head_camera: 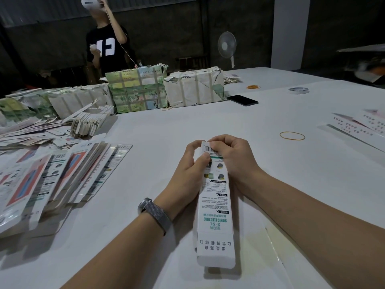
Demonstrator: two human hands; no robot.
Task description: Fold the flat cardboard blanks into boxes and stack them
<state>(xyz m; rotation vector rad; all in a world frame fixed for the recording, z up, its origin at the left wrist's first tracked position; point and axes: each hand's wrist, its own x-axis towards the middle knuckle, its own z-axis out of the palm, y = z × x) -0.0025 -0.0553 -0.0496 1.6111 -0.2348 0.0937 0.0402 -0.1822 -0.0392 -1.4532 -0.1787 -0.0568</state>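
A long, narrow white box [215,207] with green print lies lengthwise away from me over the white table [291,184]. My left hand [187,174] grips its left side near the far end, thumb on the printed face. My right hand [231,157] pinches the far end by the barcode, fingers curled over the end flap. The near end flap hangs open toward me. A fanned pile of flat printed blanks [52,178] lies at the left. Folded boxes [360,126] lie at the right edge.
Wrapped paper bundles [137,88] line the back of the table, with loose blanks [31,132] in front at left. A black phone [242,100], a tape ring [298,90] and rubber bands [292,135] lie on the cloth. A person in a black shirt [106,44] stands behind; a fan [227,46] is beyond.
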